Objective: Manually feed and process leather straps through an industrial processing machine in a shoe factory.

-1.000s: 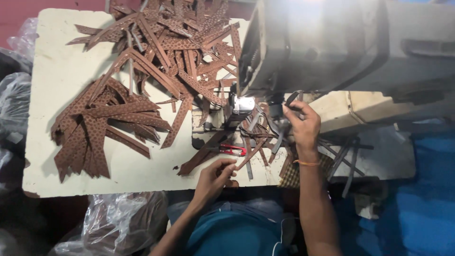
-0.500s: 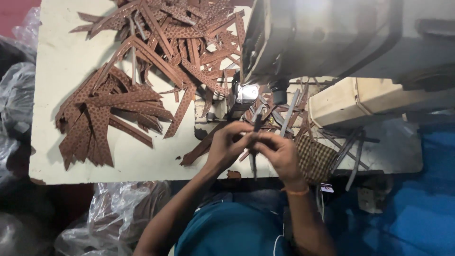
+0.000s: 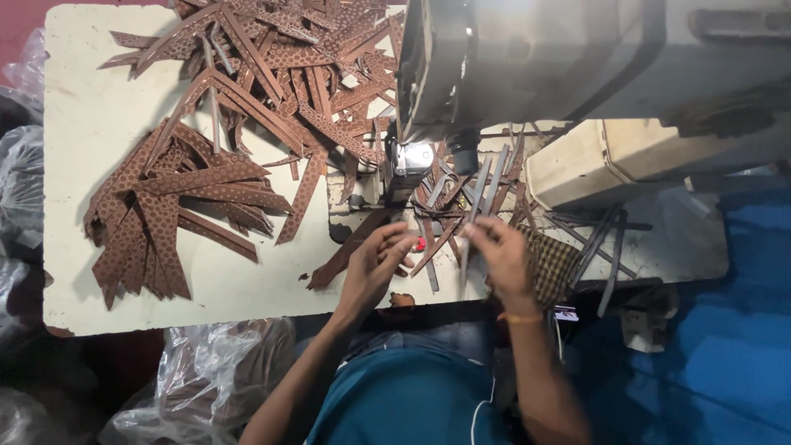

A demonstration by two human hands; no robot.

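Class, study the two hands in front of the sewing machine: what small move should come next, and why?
Probably slide the narrow brown patterned strip forward under the grey sewing machine's head. The left hand and right hand both pinch at strips just short of the lit needle area, and cut strips lie piled beyond on the cream table.

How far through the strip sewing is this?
Looks done: a pile of brown patterned strips lies on the table left of the sewing machine. In hand: the left hand and right hand pinch thin strips in front of the machine. Left: loose dark strips by the needle area.
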